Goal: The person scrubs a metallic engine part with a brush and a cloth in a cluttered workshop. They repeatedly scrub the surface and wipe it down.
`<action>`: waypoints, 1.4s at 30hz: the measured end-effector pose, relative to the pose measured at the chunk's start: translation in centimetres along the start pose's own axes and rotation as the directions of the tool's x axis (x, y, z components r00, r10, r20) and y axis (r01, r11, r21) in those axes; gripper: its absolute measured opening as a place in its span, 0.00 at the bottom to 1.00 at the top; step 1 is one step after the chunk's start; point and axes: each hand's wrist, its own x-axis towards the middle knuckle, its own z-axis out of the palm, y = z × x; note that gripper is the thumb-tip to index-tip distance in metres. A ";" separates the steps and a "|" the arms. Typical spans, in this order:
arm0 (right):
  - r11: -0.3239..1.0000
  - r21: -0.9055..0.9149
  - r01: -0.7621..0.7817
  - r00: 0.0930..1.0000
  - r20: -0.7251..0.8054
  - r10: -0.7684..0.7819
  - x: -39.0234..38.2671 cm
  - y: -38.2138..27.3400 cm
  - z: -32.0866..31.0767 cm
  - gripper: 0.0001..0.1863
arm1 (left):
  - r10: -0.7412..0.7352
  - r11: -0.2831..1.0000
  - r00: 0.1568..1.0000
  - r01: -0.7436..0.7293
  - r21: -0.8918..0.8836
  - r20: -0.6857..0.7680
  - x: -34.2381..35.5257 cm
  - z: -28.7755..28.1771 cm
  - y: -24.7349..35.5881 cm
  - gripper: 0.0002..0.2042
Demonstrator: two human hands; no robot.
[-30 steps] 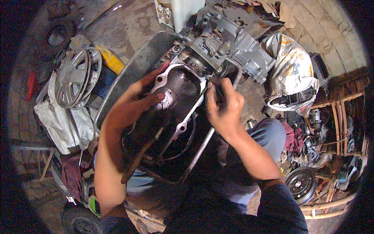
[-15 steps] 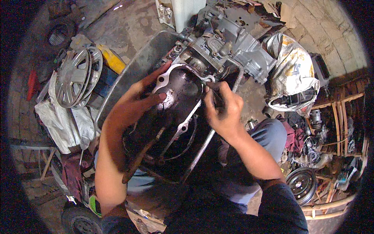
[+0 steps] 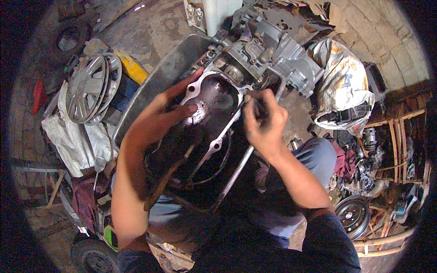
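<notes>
A dark, oily metal housing [image 3: 220, 137] with a pale machined flange and bolt holes tilts in front of me, over a grey tub. Around its left side my left hand [image 3: 170, 111] is closed, thumb on the shiny inner wall and fingers along the outside. My right hand [image 3: 267, 122] is pinched at the flange's upper right corner, its fingertips against the edge. Whatever sits between those fingertips is hidden. Just beyond the flange lies a greasy cast-metal assembly [image 3: 248, 52]. A brown stick-like piece [image 3: 170, 175] slants below the housing's opening.
The grey tub [image 3: 157, 75] surrounds the work. Silver wheel covers [image 3: 88, 93] and a yellow container [image 3: 131, 66] lie left. A grey gearbox casing [image 3: 293, 61] is at the far right of the tub, beside a white sack [image 3: 341, 84]. A black wheel rim [image 3: 352, 217] stands lower right.
My right fingertips have shifted slightly along the flange corner and now cover the bolt hole there. The left hand keeps its hold; the whole view has moved a little.
</notes>
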 end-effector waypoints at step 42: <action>0.997 0.064 -0.033 0.998 -0.042 0.036 -0.3 0.2 0.4 0.03 | -0.057 0.997 0.998 0.057 -0.045 0.013 0.3 -0.7 -0.9 0.36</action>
